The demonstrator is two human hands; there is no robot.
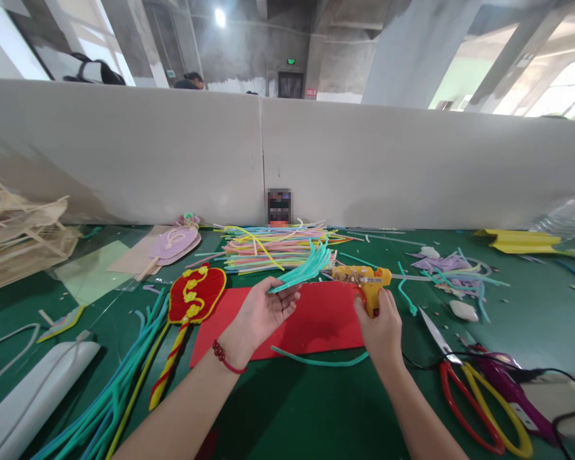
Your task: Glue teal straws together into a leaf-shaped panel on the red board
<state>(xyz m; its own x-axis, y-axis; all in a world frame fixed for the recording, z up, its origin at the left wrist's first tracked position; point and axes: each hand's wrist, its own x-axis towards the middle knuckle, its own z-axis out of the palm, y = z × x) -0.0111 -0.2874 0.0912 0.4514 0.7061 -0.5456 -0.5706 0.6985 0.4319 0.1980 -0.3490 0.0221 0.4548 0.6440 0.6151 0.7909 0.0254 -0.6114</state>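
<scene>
My left hand [263, 313] pinches the ends of a fanned bundle of teal pipe cleaners [304, 268] and holds it up above a red felt sheet [316, 319]. My right hand [381, 329] grips the handle of a yellow hot glue gun [364, 279], whose nozzle points left toward the bundle. A single teal pipe cleaner [319, 361] lies along the red sheet's near edge. A red and yellow fan-shaped ornament [191, 300] lies just left of the sheet.
A heap of pastel pipe cleaners [268, 246] lies behind the sheet. Scissors with red and yellow handles [469, 396] and a black cord sit at right. Long teal and yellow strands [119, 383] lie at left, a purple fan [172, 246] behind, a wooden model [14, 236] far left.
</scene>
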